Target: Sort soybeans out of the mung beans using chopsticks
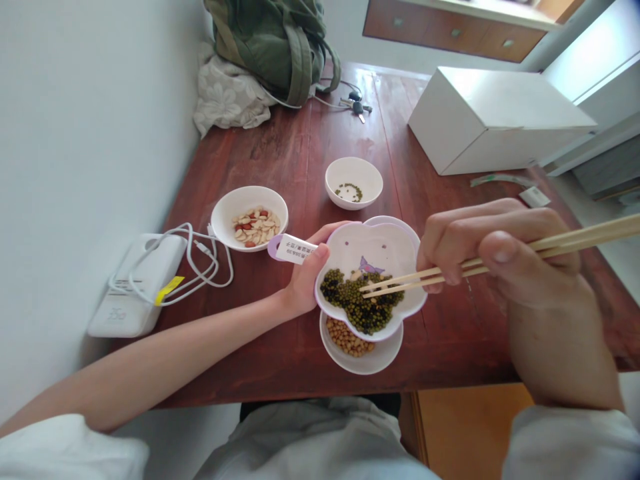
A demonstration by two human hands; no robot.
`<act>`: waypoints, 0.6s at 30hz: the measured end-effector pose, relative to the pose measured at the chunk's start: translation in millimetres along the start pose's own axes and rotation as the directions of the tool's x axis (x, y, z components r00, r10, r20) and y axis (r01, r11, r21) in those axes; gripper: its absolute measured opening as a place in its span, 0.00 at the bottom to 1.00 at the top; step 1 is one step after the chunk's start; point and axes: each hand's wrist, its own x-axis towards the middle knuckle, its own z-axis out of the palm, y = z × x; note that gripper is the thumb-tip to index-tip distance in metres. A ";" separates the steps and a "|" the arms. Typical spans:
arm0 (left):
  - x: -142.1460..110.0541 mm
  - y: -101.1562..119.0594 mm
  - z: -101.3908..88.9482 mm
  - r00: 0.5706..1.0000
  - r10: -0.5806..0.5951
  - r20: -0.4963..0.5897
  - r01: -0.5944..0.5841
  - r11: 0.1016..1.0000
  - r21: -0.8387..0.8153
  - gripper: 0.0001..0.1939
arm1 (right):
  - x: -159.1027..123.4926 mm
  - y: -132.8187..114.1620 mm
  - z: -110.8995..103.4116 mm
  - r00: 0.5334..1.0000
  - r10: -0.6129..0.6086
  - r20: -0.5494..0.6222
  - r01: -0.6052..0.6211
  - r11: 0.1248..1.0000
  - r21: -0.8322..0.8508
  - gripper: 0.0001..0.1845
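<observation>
My left hand [306,280] grips a white flower-shaped bowl [345,250] with a purple rim by its left side, thumb on the edge beside a labelled handle [295,249]. Inside lie green and black beans [363,303] with a few pale pieces among them. Closed around a pair of wooden chopsticks [480,267], my right hand [505,253] holds their tips down at the beans. Partly hidden under the flower-shaped bowl is a white bowl [370,363] of yellowish beans [345,338]. Whether anything is pinched between the tips I cannot tell.
Left stands a white bowl [225,213] of pale seeds and reddish nuts; further back, a bowl [354,167] with some green beans. A white power bank [133,293] with a cable sits by the wall. Behind are a green bag [270,47], keys [357,105] and a white box [500,120].
</observation>
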 end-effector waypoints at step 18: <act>-1.6 -1.1 -0.8 1.000 0.000 -0.005 -0.001 1.000 -0.024 0.32 | 1.9 1.9 -3.0 0.998 -0.010 0.061 0.008 0.999 0.040 0.24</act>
